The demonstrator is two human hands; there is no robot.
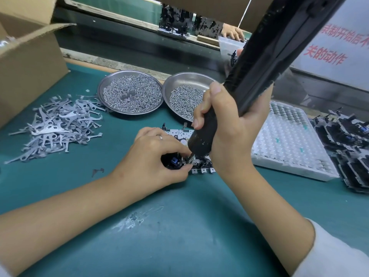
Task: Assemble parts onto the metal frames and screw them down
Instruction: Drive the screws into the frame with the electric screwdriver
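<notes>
A metal frame (pixel 177 134) lies flat on the green mat at the centre, partly hidden by both hands. My left hand (pixel 153 154) pinches the frame's near edge beside a black part with a blue piece (pixel 173 161). My right hand (pixel 225 124) grips a black electric screwdriver (pixel 257 62), tilted up to the right, its bit tip down on the frame right by my left fingertips.
Two steel dishes of small screws (pixel 129 93) (pixel 185 100) stand behind the frame. A heap of flat metal levers (pixel 58 124) lies left, by a cardboard box (pixel 26 56). At right are a white blister tray (pixel 291 142) and stacked assembled frames (pixel 347 144). Another person's hand (pixel 232 33) works beyond the conveyor.
</notes>
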